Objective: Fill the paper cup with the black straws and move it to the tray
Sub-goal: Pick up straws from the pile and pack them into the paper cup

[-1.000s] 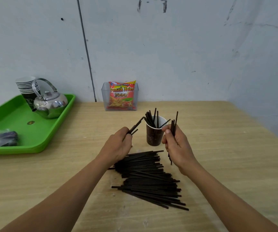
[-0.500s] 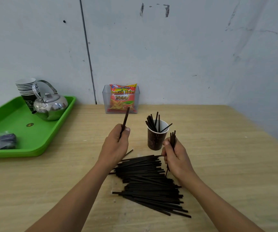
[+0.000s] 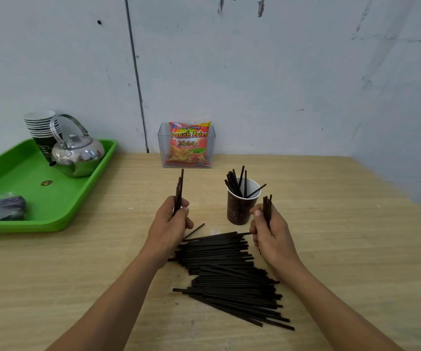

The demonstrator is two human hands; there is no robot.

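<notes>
Your left hand (image 3: 171, 224) and right hand (image 3: 270, 231) each grip black straws (image 3: 179, 191) | paper cup (image 3: 239, 206) at 12 o'clock may topple if jabbed

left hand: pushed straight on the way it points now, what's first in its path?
Likely the clear box holding the French Fries packet: the left hand and its gripped straws point away toward it, only bare table between. Depth is unclear. The paper cup stands right of that line.

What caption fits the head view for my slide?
Left hand and right hand each grip black straws near the partly filled paper cup.
</notes>
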